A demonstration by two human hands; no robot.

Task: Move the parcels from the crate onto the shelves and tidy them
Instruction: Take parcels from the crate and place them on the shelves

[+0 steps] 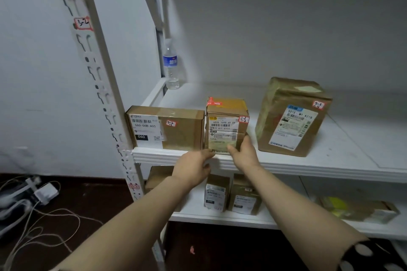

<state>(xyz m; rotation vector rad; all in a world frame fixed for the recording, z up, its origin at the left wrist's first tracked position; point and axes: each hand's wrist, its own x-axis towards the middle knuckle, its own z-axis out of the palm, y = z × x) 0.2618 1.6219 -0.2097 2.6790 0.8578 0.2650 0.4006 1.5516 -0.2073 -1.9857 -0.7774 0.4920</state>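
— Where does the middle parcel (224, 125) stand?

— Upright at the near edge of the upper shelf (176, 156), between the flat parcel (182, 130) on its left and the large taped parcel (286, 121) on its right. It stands just beside the flat one and apart from the large one. Its printed label faces the person, with a red-edged sticker at its upper right corner.

— And the person's hands?

— The right hand (245, 153) grips the parcel's lower right corner, with the thumb on the front face and the fingers wrapped round the right side. The left hand (193, 168) reaches up from below the shelf edge, and its fingertips meet the lower left corner. Whether it pinches the box or only touches it cannot be told.

— What else is on that shelf?

— A water bottle (171, 66) stands in the far left corner, well apart from the parcels.

— And below?

— On the lower shelf (220, 219) two small parcels (215, 196) stand side by side, partly hidden by the arms. On the floor to the left lie white cables (44, 215) and a charger block (46, 192).
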